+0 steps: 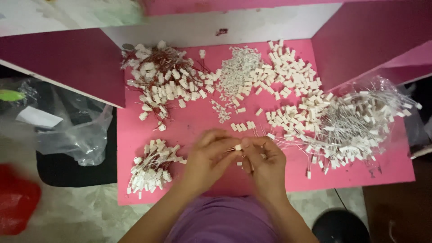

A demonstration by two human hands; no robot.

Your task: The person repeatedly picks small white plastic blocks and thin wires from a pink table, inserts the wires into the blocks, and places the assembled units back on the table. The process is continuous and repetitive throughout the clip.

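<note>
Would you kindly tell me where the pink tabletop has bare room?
Free: the pink tabletop along its front right edge, and between the copper-wired connector heap and small bundled white pile. Crowded: the back and the right-hand white wired tangle.

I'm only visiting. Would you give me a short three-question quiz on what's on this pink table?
1. True or false: both hands meet on one small white piece.
2. Which pile has reddish-brown wires? A) far left pile B) near left bundle C) right-hand heap
3. What lies left of the pink table?

Key: 1. True: left hand and right hand pinch it together. 2. A. 3. A clear plastic bag.
</note>
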